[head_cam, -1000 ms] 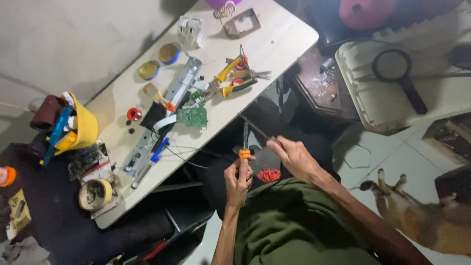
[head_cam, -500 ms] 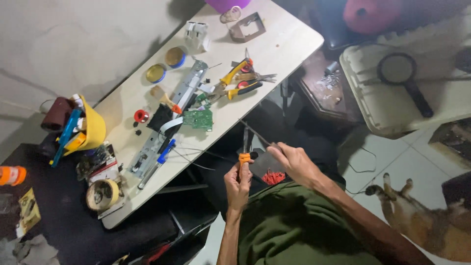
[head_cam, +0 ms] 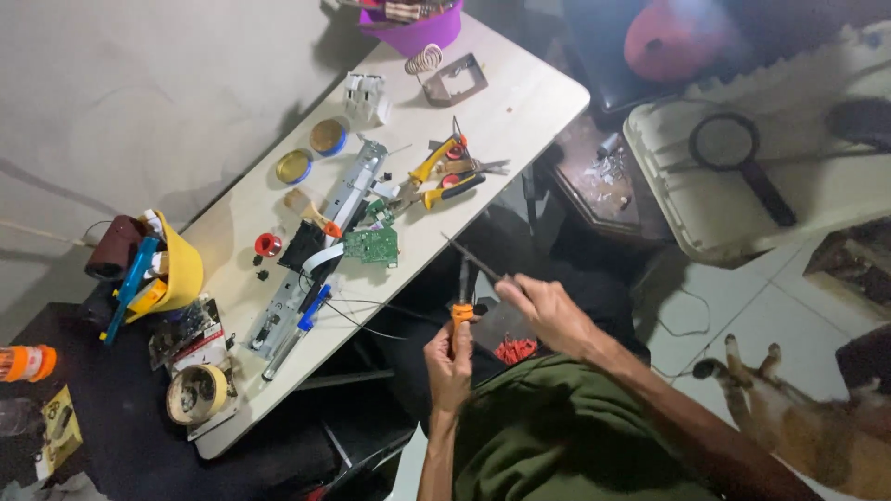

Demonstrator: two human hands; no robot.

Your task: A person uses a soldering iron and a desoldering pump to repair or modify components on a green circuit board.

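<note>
My left hand [head_cam: 449,360] grips the orange-collared handle of a soldering iron [head_cam: 462,295] that points up and away from me. My right hand [head_cam: 548,311] pinches a thin dark rod or wire [head_cam: 471,259] slanting up to the left, close beside the iron's tip. Both hands hover off the near edge of a white table [head_cam: 506,102]. On the table just beyond them lie a green circuit board [head_cam: 371,247], a long grey metal chassis [head_cam: 320,260] and yellow-handled pliers [head_cam: 436,176].
A yellow tool cup [head_cam: 176,274], tape roll [head_cam: 195,393], two round tins [head_cam: 311,153], a blue-handled screwdriver [head_cam: 297,325] and a purple bowl [head_cam: 413,28] sit on the table. At right a white case holds a magnifying glass [head_cam: 742,158]. A cat [head_cam: 817,431] lies on the tiled floor.
The view has drifted a little. My hands stay together at the table edge, still holding the iron and the thin rod; the rod's tip sits slightly higher.
</note>
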